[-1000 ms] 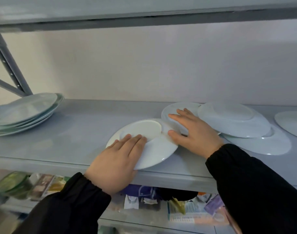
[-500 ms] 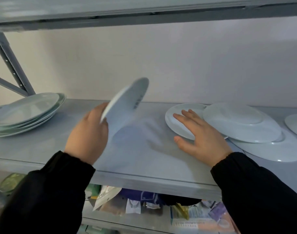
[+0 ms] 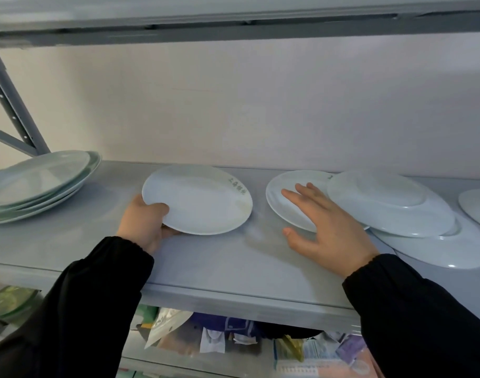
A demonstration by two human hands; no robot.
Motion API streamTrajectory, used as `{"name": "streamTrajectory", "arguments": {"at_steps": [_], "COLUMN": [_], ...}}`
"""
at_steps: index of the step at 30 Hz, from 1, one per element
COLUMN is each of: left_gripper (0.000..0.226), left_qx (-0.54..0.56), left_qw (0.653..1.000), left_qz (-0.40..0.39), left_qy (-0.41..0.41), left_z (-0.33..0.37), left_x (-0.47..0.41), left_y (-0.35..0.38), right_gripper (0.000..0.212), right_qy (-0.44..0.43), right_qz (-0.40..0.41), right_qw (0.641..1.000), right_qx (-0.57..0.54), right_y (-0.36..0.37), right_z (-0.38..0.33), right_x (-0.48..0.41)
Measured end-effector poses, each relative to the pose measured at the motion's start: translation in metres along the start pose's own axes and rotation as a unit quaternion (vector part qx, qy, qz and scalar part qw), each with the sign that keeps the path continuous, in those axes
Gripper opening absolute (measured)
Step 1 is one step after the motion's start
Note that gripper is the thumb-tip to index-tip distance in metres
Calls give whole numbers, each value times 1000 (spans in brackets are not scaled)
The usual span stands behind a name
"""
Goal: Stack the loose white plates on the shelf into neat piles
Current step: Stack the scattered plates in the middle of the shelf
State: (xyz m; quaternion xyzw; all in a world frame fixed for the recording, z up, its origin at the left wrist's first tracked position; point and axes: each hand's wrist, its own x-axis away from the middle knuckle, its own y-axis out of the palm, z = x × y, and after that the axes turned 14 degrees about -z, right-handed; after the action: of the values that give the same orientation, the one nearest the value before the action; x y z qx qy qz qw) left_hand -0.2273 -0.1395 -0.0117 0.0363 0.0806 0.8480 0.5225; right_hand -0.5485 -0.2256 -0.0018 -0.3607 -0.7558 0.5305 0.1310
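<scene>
- While the left hand [image 3: 145, 222] grips its near rim, thumb curled on top and fingers underneath, the round white ceramic plate [image 3: 198, 199] sits face up mid-shelf. Whether it rests on the grey metal shelf [image 3: 233, 263] or hangs just above it cannot be told.
- The right hand [image 3: 326, 227] lies flat and spread, its straight fingers resting on a second white plate [image 3: 288, 205] and its thumb off the plate's edge.
- An upturned white plate [image 3: 388, 203] overlaps that second plate and a third white plate [image 3: 437, 249] beneath it.
- A skewed pile of pale plates [image 3: 37, 184] stands well apart at far left.
- Risk: a one-sided rim grip may let the plate tip and slip. Dragging the second plate out could send the upturned one sliding.
</scene>
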Motion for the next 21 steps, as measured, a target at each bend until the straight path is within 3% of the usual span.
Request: {"name": "streamTrajectory", "arguments": {"at_steps": [2,4,6,10,17,21], "left_gripper": [52,57,65,71,44,71], "left_qx": [-124,-299,-394,-477,-559,-639], "left_qw": [992,953,918,879,822,746], "left_qz": [25,50,47,-14,-58,-101], "left_qy": [3,15,10,10,94,161], "left_z": [-2,-3,-7,-12,-10,-5], "left_x": [-4,-5,-9,-9,6,20], "left_y": [-4,-7,-7,0,12,21], "right_gripper": [75,74,72,71,70,72], "right_qy": [-1,-1,0,1,8,20], "right_qz": [-4,-8,-13,-24,-39,-43], "right_qw": [1000,1000,1000,1000,999,998], "right_qx": [2,3,6,16,27,35], "right_y": [1,1,2,3,5,7], "right_z": [1,1,1,1,1,3], "right_x": [0,0,0,-2,-2,-2]}}
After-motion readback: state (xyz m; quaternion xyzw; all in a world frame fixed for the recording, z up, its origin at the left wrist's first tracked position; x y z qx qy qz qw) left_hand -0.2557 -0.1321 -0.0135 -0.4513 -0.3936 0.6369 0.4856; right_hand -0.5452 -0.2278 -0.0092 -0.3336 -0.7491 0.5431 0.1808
